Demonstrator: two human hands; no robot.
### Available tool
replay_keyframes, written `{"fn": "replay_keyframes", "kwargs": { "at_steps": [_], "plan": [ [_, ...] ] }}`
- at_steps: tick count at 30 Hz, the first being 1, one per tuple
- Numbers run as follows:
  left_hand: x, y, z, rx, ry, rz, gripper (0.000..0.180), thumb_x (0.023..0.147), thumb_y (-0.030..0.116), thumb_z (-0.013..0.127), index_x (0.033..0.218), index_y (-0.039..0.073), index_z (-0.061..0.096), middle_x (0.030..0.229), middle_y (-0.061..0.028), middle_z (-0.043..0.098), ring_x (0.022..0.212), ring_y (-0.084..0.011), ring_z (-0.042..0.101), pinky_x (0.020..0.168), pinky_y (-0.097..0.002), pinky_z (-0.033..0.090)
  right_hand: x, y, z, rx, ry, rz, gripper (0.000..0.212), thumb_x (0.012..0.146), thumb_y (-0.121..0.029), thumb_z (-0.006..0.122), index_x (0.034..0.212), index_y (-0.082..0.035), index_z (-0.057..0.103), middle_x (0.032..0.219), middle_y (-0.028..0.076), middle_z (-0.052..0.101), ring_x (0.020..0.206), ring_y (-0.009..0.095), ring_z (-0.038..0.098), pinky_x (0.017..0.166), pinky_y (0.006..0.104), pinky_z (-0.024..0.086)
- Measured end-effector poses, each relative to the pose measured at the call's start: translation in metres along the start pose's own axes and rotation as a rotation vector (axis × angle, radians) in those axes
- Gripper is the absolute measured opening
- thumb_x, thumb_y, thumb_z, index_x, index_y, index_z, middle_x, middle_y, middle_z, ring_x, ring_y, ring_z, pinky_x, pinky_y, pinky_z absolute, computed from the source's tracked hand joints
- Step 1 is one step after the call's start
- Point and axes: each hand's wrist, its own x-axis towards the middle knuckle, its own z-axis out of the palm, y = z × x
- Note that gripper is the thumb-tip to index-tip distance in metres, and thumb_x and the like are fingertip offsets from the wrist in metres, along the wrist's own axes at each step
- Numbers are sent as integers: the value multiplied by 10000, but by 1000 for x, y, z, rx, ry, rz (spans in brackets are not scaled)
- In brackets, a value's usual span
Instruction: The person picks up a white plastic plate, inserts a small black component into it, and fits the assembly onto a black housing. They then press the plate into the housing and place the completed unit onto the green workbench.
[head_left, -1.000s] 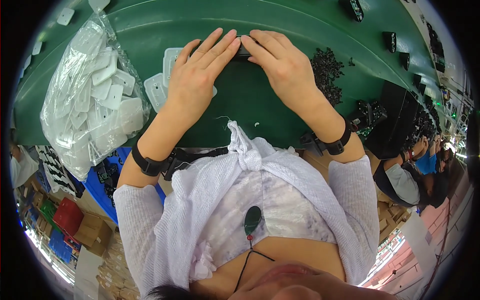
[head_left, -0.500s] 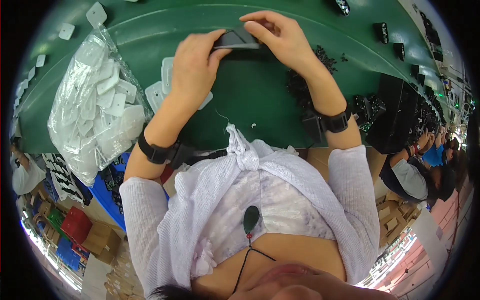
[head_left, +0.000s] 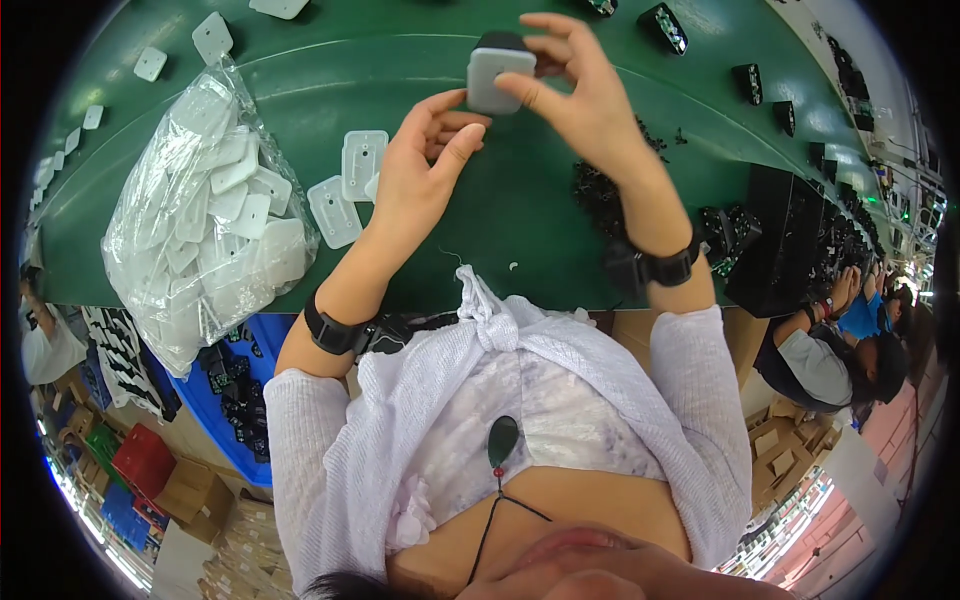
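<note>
My right hand [head_left: 585, 95] pinches a small black box with a pale rounded plate [head_left: 490, 80] on its face, held above the green bench; thumb on the plate, fingers behind. My left hand [head_left: 430, 155] is just below and left of the box, apart from it, thumb and fingers spread around nothing. Beside my left wrist lie a few loose white plates [head_left: 364, 163] with small holes. Near my right forearm is a pile of small black parts [head_left: 597, 187].
A clear plastic bag [head_left: 200, 230] full of white plates rests at the bench's left edge. A large black bin [head_left: 775, 235] stands at right. Black pieces [head_left: 747, 83] and white plates [head_left: 212, 38] are spaced along the far bench. A blue tray [head_left: 262, 400] with black parts is below left.
My left hand has let go of the black box and drawn back toward me. My right hand has turned the box so its pale plate now shows.
</note>
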Motion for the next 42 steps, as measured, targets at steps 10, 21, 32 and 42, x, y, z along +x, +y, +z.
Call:
{"fn": "replay_keyframes", "kwargs": {
  "at_steps": [10,21,32,42],
  "plan": [
    [-22,14,-70,528,352,271,280,912,79,629,1189,42,617,1073,-64,678,873,-136,624,713,-245,465,138,45,-49,-680,-474,-234,359,802,-119,678,1141,-10,637,1038,186,651,978,346,621,866,404,489],
    [-30,23,-70,1343,161,322,497,777,86,726,1245,45,563,1104,-159,562,1007,-322,557,837,-409,468,151,36,-58,-769,-277,-207,336,834,-178,687,1104,17,643,1044,191,667,963,316,636,838,387,500],
    [-15,30,-80,1041,108,-23,294,845,90,682,1098,13,554,957,-149,613,736,-286,569,674,-362,479,-4,15,-102,-687,60,-38,201,836,-118,722,1006,-30,662,931,61,665,788,133,586,728,282,481],
    [-31,44,-45,970,265,226,122,912,75,626,966,1,544,892,-122,628,663,-211,610,605,-319,495,-60,53,-83,-817,132,-48,143,834,-95,695,952,-33,641,856,41,583,741,191,562,710,306,485]
  ]
}}
